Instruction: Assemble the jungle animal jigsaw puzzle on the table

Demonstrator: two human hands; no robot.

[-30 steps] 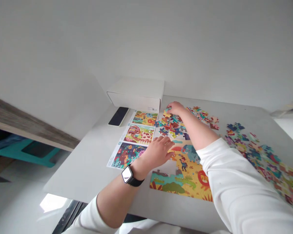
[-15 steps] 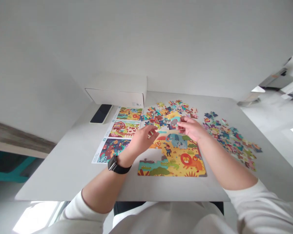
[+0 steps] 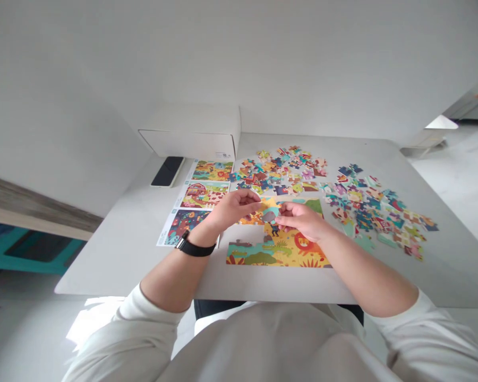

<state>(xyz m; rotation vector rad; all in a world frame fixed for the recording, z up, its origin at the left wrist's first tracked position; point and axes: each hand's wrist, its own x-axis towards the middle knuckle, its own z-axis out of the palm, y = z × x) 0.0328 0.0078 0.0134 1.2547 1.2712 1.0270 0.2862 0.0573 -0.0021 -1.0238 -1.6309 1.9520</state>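
A puzzle piece [image 3: 270,213], yellow at the top with teal and grey below, is held just above the partly joined jungle puzzle [image 3: 281,258]. My right hand [image 3: 300,220] is closed in a pinch on its right edge. Fingers of my left hand [image 3: 239,207], curled together, grip its left edge. Below the hands, the puzzle shows a lion, crocodiles and a tree, with a white gap on its left side. The hands and the piece cover parts of its upper half.
Loose puzzle pieces [image 3: 279,172] lie behind the puzzle, and another spread of pieces [image 3: 378,204] is to the right. On the left are a picture sheet [image 3: 202,195] and a phone [image 3: 168,171]. A white box [image 3: 189,143] stands against the wall.
My right hand has brought the piece left and nearer to me, over the puzzle. My left hand has met it at the piece's left edge. The camera view has shifted slightly.
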